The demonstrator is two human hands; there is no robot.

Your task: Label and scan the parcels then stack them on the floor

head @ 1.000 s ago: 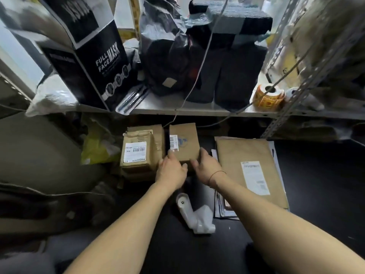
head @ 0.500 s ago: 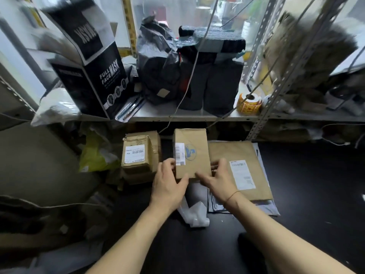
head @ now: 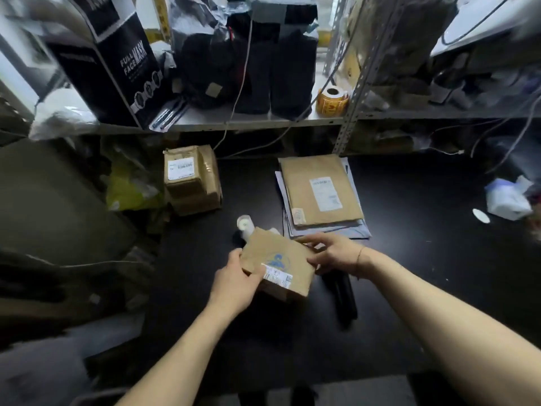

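A small brown parcel (head: pixel 278 262) with a blue logo and a barcode label is held tilted above the black floor, near me. My left hand (head: pixel 237 279) grips its lower left edge. My right hand (head: pixel 333 253) holds its upper right edge with curled fingers. A white scanner (head: pixel 245 225) lies on the floor just behind the parcel, mostly hidden. Further back, a brown labelled box (head: pixel 190 178) stands on the left. A flat brown labelled envelope (head: pixel 320 190) lies on a stack of flat mailers on the right.
A metal shelf (head: pixel 248 121) runs across the back with a black mask box (head: pixel 117 63), black bags (head: pixel 248 54) and a roll of orange stickers (head: pixel 333 101). Yellow plastic (head: pixel 131 189) and clutter sit left. A dark object (head: pixel 342 297) lies under my right wrist. White crumpled wrap (head: pixel 506 197) lies far right.
Both hands have lifted the small parcel from beside the labelled box and pulled it towards me, turning it so the barcode faces me. The scanner is uncovered behind it.
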